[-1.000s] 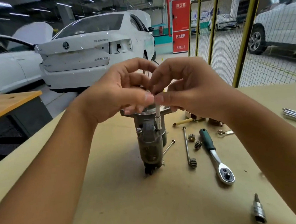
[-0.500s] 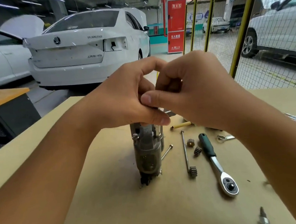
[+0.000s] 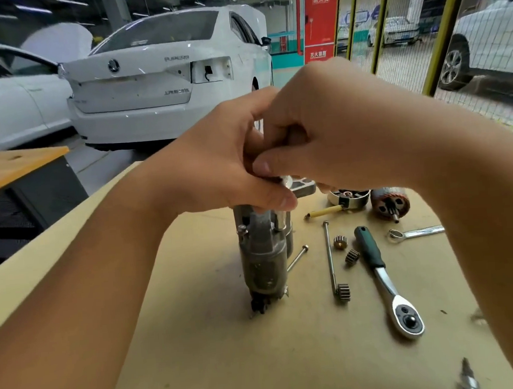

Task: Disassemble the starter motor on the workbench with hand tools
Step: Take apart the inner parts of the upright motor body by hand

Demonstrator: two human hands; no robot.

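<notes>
Your left hand (image 3: 217, 166) curls around the top of the starter motor (image 3: 264, 254), thumb pressed against its upper housing. Your right hand (image 3: 336, 137) meets it from the right, fingers bent, pinching something at the top that stays hidden. The motor stands upright on the bench (image 3: 199, 350), directly under both hands. The ratchet (image 3: 386, 282), loose gears and bolts lie just right.

The red sign (image 3: 321, 22) reads "消火栓" on top; the white car's (image 3: 168, 76) boot lettering is too blurred to read.
</notes>
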